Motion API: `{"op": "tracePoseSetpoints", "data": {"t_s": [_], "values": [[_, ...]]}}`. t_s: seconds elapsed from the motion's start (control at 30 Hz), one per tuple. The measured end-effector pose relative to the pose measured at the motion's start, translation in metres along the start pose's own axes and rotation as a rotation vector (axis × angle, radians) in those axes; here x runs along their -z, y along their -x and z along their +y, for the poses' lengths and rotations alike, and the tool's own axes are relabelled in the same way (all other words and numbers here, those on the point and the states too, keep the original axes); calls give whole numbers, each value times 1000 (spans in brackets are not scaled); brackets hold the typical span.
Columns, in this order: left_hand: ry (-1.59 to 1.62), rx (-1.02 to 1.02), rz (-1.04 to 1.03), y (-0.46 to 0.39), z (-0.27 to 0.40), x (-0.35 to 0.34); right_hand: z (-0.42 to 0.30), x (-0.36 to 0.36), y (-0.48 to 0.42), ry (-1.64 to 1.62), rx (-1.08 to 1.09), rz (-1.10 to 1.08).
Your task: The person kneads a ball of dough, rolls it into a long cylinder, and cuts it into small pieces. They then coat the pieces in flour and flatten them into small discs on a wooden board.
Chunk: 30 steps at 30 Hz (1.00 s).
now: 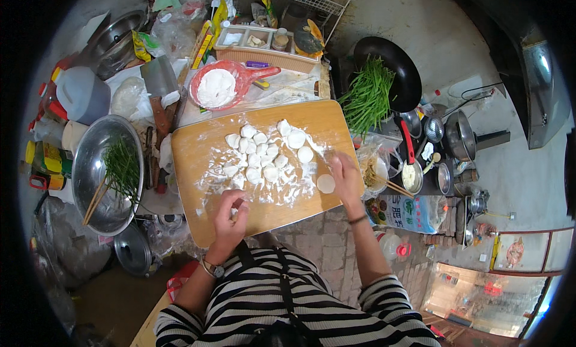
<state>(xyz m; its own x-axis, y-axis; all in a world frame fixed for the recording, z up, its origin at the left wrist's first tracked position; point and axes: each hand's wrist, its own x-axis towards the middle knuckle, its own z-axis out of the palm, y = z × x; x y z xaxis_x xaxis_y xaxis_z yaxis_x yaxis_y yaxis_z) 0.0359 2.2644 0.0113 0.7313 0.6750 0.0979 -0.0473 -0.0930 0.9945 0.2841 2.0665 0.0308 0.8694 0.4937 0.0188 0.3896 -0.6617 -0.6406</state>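
Note:
A wooden board [288,216], dusted with flour, lies before me. My left hand [228,216] is over its near left part, fingers curled towards the thumb. Something pale shows between them, too small to tell whether it is dough or flour. My right hand [345,176], blurred, is over the right side, beside a flat dough round [326,183]; its fingertips are unclear. Several small floured dough pieces [254,160] sit clustered mid-board. Beyond my right hand, towards the back, are a flat dough disc [305,154] and a larger one [296,139].
Behind the board stands a red plastic scoop [238,83] of flour. A metal basin [85,167] with greens and chopsticks is at left, near a cleaver [159,77]. At right are a wok [407,72], green chives [369,95], a bowl of filling [375,173] and a red-handled pan [406,140].

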Motion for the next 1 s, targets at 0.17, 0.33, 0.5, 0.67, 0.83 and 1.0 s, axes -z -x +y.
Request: {"op": "tracePoseSetpoints", "data": {"t_s": [0.17,0.33,0.5,0.67,0.83,1.0], "values": [[9,3,81,-11,11,5,-1,6,41,90,172,51],[-31,-62,107,-17,9,15,-5,7,19,-181,-34,28],[-22,-122,141,-25,12,13,-15,2,-74,-263,150,48],[-68,-158,138,-29,19,18,-66,-10,-103,80,584,-35],[-63,-136,198,-29,25,16,-81,-41,-111,144,721,-290],[-34,-90,240,-30,28,17,-80,-27,-100,-28,611,-160]]}}
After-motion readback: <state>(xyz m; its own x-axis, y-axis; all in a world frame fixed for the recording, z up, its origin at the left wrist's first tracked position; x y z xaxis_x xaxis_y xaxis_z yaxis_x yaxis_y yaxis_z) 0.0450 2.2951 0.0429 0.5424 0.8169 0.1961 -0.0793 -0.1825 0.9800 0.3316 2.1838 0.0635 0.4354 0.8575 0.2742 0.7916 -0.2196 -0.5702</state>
